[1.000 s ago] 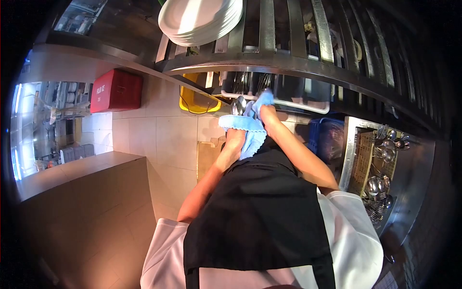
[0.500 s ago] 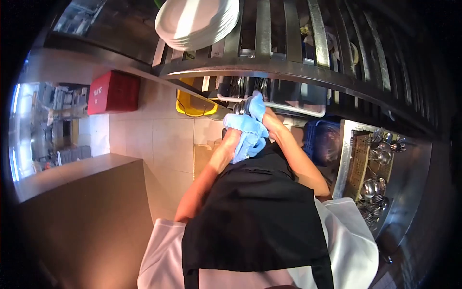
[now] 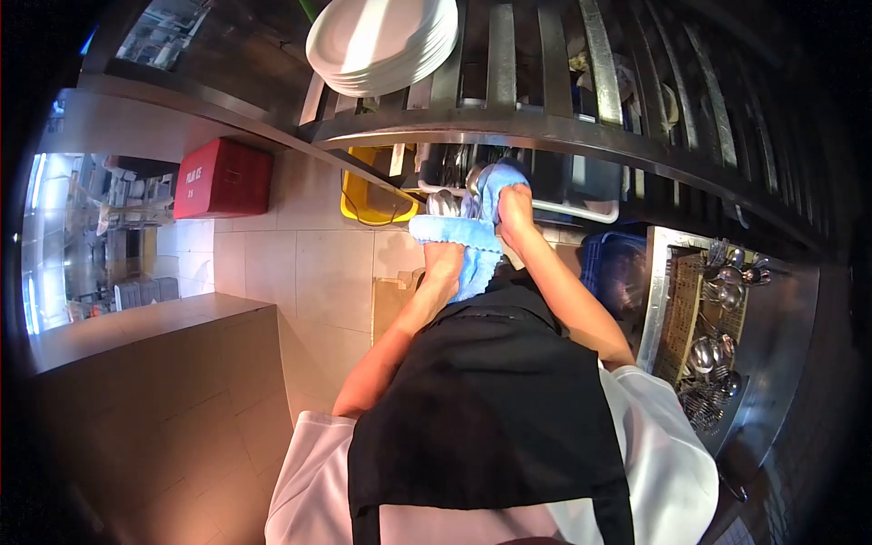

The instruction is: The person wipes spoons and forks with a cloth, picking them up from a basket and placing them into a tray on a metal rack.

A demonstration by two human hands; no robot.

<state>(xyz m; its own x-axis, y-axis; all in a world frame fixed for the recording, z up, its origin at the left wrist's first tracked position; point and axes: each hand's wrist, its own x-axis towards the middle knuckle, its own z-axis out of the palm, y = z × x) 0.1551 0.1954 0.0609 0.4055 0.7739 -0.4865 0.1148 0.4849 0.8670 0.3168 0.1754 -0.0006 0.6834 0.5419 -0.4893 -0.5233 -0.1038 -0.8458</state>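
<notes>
Seen from above, a person in a black apron (image 3: 481, 409) holds a blue cloth (image 3: 454, 232) in both hands, in front of the waist. The left hand (image 3: 442, 265) is closed on the near part of the cloth, gathered around a bunch of spoons (image 3: 442, 202); their bowls stick out just beyond that fist, pointing away from the body. The handles are hidden, but the long axis seems to run forward from the left fist. The right hand (image 3: 515, 211), farther out and to the right of the bowls, is curled on the other end of the cloth; shiny metal shows beside it, but what it grips inside cannot be told. The left hand is nearer the bunch. Beyond both, under a slatted rack (image 3: 436, 129), sits a tray (image 3: 574, 214)
</notes>
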